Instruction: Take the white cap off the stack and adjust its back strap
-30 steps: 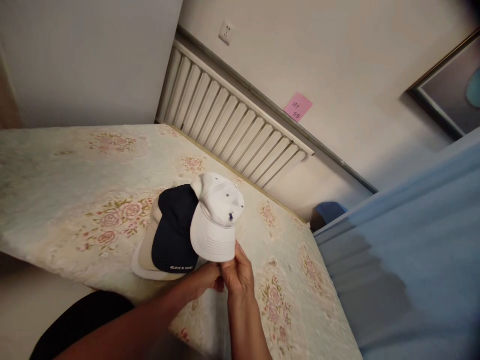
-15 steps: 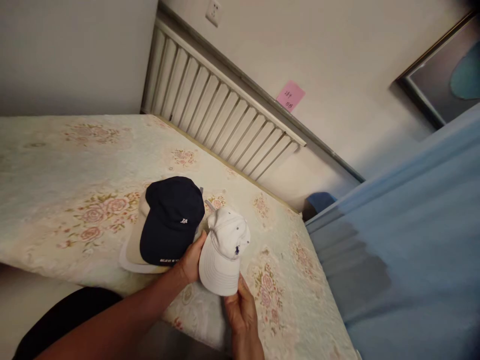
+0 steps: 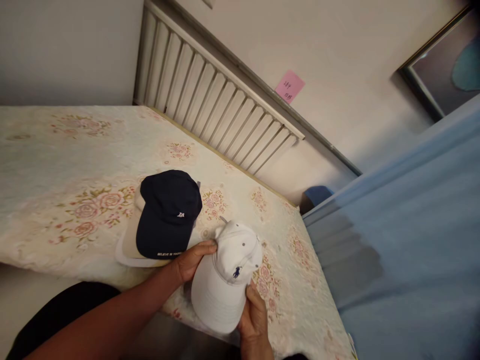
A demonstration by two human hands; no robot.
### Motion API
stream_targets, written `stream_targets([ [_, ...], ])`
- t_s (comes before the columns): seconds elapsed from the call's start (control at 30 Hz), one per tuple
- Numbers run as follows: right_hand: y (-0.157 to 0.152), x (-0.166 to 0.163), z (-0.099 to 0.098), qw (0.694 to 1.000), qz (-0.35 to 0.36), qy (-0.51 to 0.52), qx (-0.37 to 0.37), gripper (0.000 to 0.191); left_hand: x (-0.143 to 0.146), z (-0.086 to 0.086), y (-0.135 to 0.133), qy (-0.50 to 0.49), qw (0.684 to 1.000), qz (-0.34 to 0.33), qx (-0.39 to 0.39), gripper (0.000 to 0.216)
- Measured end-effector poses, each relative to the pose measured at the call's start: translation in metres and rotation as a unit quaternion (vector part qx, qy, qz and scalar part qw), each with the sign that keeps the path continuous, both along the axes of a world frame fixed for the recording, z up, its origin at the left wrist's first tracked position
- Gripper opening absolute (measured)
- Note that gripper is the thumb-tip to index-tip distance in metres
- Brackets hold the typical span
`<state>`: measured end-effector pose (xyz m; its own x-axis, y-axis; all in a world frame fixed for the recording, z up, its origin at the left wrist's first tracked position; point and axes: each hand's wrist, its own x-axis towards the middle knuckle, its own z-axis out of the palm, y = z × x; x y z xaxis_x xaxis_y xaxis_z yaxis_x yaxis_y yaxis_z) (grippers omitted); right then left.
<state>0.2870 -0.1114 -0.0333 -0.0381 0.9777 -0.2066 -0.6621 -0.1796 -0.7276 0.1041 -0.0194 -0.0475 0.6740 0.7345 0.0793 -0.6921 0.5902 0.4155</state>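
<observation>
A white baseball cap (image 3: 237, 250) with a small dark horse-rider emblem is held between both my hands, its brim pointing down toward me. My left hand (image 3: 195, 257) grips its left side, thumb on top near where crown and brim meet. On the opposite side, my right hand (image 3: 255, 310) holds the edge by the brim, its fingers partly hidden under the cap. Left of my hands, a navy cap (image 3: 170, 210) with a small white logo and lettering on its brim lies stacked over a beige cap (image 3: 131, 240). A white brim (image 3: 122, 257) shows beneath these.
The caps lie on a bed with a floral cover (image 3: 123, 150). Behind it stand a white radiator (image 3: 210, 95) and a wall with a pink note (image 3: 290, 86). A blue curtain (image 3: 405, 230) hangs along the right side, near a framed picture (image 3: 446, 65).
Both my hands have brought the white cap closer to me and slightly right, away from the stack. My left thumb now lies on top of the cap. The stacked caps keep their place on the bed.
</observation>
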Motion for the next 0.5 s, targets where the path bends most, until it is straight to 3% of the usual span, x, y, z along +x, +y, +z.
stream_targets([
  [0.17, -0.0023, 0.0050, 0.0052, 0.999, -0.025, -0.030, -0.015, 0.059, 0.0036, -0.0002, -0.0051, -0.022, 0.998, -0.030, 0.045, 0.035],
  [0.4, -0.0035, -0.0001, 0.0069, 0.999, -0.023, -0.035, -0.032, 0.068, 0.0052, -0.0002, -0.0053, -0.022, 0.999, -0.014, 0.033, 0.036],
  [0.5, -0.0014, 0.0002, 0.0039, 0.998, -0.016, -0.022, -0.050, 0.063, 0.0051, 0.0016, -0.0063, -0.022, 0.999, -0.007, 0.024, 0.034],
])
